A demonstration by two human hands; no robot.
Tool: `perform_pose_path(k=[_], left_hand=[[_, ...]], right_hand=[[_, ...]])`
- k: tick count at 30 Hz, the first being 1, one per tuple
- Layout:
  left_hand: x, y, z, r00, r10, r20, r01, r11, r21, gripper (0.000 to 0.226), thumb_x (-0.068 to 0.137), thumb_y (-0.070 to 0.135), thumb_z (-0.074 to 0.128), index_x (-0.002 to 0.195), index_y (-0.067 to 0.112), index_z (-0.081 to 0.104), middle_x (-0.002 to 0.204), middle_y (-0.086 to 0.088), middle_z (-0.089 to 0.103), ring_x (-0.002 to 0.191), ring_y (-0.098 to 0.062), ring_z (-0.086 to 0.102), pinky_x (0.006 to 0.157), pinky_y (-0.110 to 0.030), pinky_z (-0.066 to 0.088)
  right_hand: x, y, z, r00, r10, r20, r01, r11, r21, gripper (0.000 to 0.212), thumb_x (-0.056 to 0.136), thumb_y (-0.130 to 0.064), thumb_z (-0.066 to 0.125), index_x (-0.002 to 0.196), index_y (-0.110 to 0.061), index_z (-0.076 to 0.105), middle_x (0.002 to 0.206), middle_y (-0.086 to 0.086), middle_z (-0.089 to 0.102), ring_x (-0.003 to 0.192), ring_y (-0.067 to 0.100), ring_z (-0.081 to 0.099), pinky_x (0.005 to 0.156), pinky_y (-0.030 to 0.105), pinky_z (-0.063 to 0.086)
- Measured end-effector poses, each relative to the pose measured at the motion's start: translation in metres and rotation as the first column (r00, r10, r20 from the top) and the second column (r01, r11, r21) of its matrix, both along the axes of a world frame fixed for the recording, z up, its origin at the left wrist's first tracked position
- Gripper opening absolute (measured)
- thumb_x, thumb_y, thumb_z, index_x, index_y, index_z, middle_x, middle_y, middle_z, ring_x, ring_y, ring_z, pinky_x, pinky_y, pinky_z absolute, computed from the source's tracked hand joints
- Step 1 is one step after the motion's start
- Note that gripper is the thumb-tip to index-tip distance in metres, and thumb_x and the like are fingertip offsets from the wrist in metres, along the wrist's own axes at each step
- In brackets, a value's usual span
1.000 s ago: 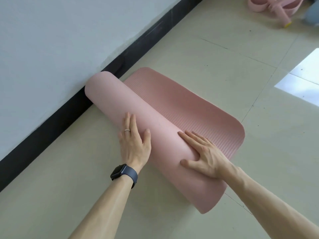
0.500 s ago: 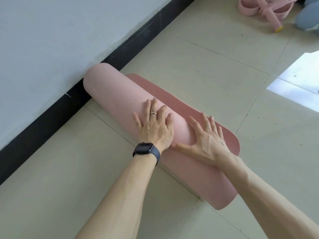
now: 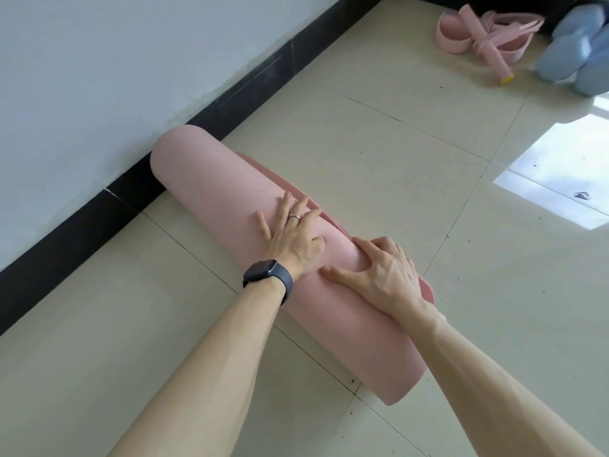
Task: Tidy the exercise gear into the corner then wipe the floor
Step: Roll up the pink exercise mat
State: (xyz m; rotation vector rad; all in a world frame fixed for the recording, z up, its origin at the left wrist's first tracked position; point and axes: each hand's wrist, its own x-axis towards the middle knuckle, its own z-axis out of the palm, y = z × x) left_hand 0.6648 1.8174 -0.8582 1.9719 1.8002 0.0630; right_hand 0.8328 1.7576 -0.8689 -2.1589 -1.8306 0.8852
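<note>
Both hands are working on the pink foam exercise mat [image 3: 214,192], which is lying as a thick roll on the pale tiled floor [image 3: 379,159], one end butting against the black skirting strip [image 3: 230,107] and the other reaching away from it toward the person. A second ago a broad ribbed stretch was lying flat on the far side of the roll; half a second ago that was shrinking to a narrow band, and now only a thin lip [image 3: 426,291] is peeking out, at the end far from the skirting. The left hand [image 3: 293,239], wearing a dark smartwatch [image 3: 268,275] and a silver ring [image 3: 294,218], is pressing down with straight, spread fingers over the crest. It is sitting nearer the skirting than the right hand [image 3: 385,275], whose fingers, flat a moment ago, are now bending and hooking over the top of the roll, thumb splayed on the near side, gripping the foam. Rolling is looking almost finished, so the mat is probably getting close to being carried off. Farther along the skirting, well apart from the roll, a pink strap-and-handle exerciser [image 3: 487,37] and some pale blue padded items [image 3: 573,51] are already lying together, likely marking the corner. Wiping the floor is not yet beginning.
</note>
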Motion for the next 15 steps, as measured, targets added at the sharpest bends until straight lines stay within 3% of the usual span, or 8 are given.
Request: perform_pose_path(k=[4,6,8,12,15], left_hand=[[-0.016,-0.02,0.003,1.0,0.022,0.022,-0.022,1.0,-0.006,0.06,0.096,0.026,0.045,0.152,0.039,0.029,0.166,0.016,-0.002,0.149,-0.008,-0.024,0.114,-0.058,-0.02],[-0.027,-0.034,0.007,0.999,0.027,0.042,-0.027,1.0,0.0,0.06,0.098,0.028,0.046,0.153,0.041,0.026,0.165,0.019,-0.004,0.149,-0.008,-0.023,0.116,-0.057,-0.018],[-0.039,-0.048,0.012,0.996,0.045,0.08,-0.046,0.999,0.009,0.059,0.099,0.029,0.047,0.153,0.044,0.025,0.165,0.021,-0.005,0.15,-0.008,-0.022,0.118,-0.055,-0.014],[-0.063,-0.084,0.012,0.987,0.063,0.146,-0.07,0.997,0.044,0.058,0.104,0.035,0.041,0.155,0.046,0.015,0.164,0.02,-0.012,0.151,-0.011,-0.02,0.124,-0.047,0.002],[-0.086,-0.116,0.021,0.983,0.079,0.166,-0.086,0.996,0.036,0.059,0.105,0.038,0.039,0.156,0.045,0.009,0.164,0.019,-0.013,0.152,-0.014,-0.016,0.123,-0.043,0.012]], right_hand=[[-0.014,-0.016,0.006,0.981,0.17,0.097,-0.163,0.984,-0.071,0.123,0.047,-0.104,0.041,0.146,-0.033,0.022,0.155,0.001,0.03,0.14,0.029,0.035,0.112,0.053,0.026],[-0.022,-0.023,0.013,0.969,0.236,0.076,-0.223,0.964,-0.144,0.137,0.042,-0.101,0.052,0.149,-0.03,0.006,0.158,0.003,0.022,0.14,0.033,0.034,0.109,0.057,0.03],[-0.033,-0.034,0.023,0.964,0.254,0.085,-0.24,0.96,-0.143,0.141,0.04,-0.093,0.063,0.15,-0.028,0.002,0.151,0.0,0.026,0.133,0.034,0.038,0.103,0.055,0.036],[-0.063,-0.064,0.032,0.962,0.178,0.209,-0.191,0.981,0.045,0.117,0.049,-0.072,0.065,0.144,-0.025,0.015,0.135,-0.002,0.04,0.118,0.03,0.047,0.09,0.048,0.039],[-0.083,-0.087,0.034,0.956,0.144,0.257,-0.184,0.973,0.138,0.096,0.058,-0.058,0.063,0.139,-0.026,0.023,0.13,-0.004,0.044,0.112,0.03,0.048,0.091,0.046,0.038]])
